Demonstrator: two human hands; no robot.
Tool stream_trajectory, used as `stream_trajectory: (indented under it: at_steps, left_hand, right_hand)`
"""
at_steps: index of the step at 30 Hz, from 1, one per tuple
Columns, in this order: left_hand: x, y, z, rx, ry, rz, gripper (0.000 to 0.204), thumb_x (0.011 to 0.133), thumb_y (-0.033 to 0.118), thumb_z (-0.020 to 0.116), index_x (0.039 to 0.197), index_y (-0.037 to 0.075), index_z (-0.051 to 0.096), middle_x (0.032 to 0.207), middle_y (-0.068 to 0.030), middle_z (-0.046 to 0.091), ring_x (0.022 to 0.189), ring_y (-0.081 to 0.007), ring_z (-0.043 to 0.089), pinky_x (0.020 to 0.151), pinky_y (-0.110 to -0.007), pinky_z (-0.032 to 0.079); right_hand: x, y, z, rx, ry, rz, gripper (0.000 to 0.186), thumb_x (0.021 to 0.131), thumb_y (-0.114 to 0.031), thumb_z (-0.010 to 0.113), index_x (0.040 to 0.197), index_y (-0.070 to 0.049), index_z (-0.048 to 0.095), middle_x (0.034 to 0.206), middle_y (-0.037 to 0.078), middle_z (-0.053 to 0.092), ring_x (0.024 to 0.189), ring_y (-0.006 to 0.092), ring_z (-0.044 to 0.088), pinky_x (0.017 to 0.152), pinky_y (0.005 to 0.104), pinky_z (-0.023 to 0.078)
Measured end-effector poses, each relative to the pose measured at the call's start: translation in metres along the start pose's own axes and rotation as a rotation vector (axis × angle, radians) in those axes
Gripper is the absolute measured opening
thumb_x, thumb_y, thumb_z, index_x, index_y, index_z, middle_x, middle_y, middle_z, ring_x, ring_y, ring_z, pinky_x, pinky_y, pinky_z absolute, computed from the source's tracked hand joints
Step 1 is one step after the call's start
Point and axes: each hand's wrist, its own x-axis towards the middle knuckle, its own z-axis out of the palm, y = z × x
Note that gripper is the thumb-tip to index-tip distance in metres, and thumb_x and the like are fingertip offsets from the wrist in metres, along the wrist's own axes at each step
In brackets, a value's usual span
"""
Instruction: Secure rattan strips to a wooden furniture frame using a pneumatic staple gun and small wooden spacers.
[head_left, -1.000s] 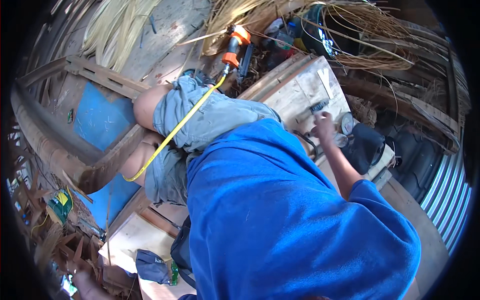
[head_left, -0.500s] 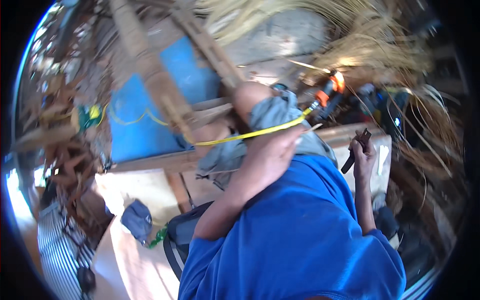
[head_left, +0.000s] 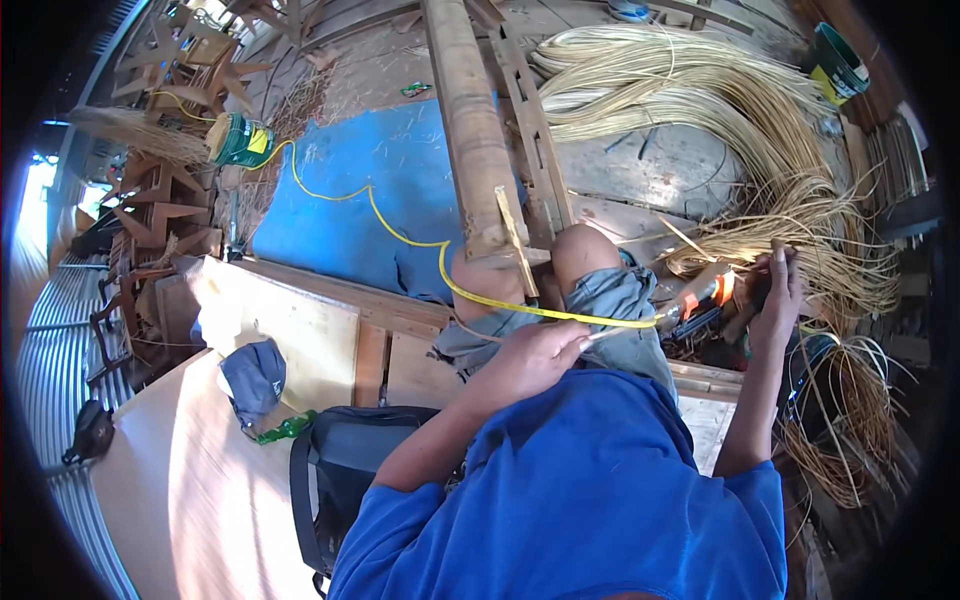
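Observation:
Low in front of my lap, my left hand (head_left: pixel 540 357) is closed around a thin pale strip of cane (head_left: pixel 592 339), whose other end trails left past my knee. A yellow hose (head_left: pixel 520 309) passes just above that hand and reaches an orange-and-black tool (head_left: pixel 708 290) at my right knee. My right hand (head_left: pixel 777 300) is raised beside this tool, near the loose cane ends, with its fingers stretched out. Something dark shows by its palm, too shaded to make out. A narrow wooden stick (head_left: pixel 516 240) leans against the beam end between my knees.
A thick wooden beam (head_left: pixel 466 130) runs away from my knees over a blue sheet (head_left: pixel 340 200). Long cane bundles (head_left: pixel 690 85) spread at the right, with a coil (head_left: pixel 840 420) below. A green bucket (head_left: pixel 242 141) stands left. Beside me are a black bag (head_left: pixel 340 470) and dark cap (head_left: pixel 255 380).
My right hand has moved up and right; the dark tool it held is no longer distinct. My left hand has lowered slightly, still gripping the cane strip. The view has shifted and sharpened.

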Motion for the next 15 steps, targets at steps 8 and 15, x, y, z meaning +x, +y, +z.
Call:
stream_trajectory:
  at_steps: [8,15]
  left_hand:
    - [0.023,0.022,-0.012,-0.155,0.176,-0.173,0.013,0.092,0.012,0.051,0.097,0.001,0.056,0.064,-0.0054,0.053,0.059,-0.0096,0.05,0.056,-0.027,0.042]
    - [0.018,0.032,-0.026,-0.115,0.043,-0.167,0.016,0.093,0.016,0.052,0.089,0.001,0.057,0.065,0.0002,0.053,0.059,-0.0051,0.049,0.055,-0.022,0.042]
  right_hand:
    - [-0.07,0.025,0.017,0.198,-0.776,0.437,0.022,0.084,-0.018,0.062,0.094,0.001,0.056,0.075,0.007,0.053,0.05,0.0149,0.051,0.045,0.0257,0.044]
    - [-0.095,0.011,0.06,0.321,-1.06,0.521,0.03,0.086,-0.013,0.058,0.111,0.001,0.048,0.069,0.004,0.053,0.045,0.0102,0.047,0.042,0.0223,0.038]
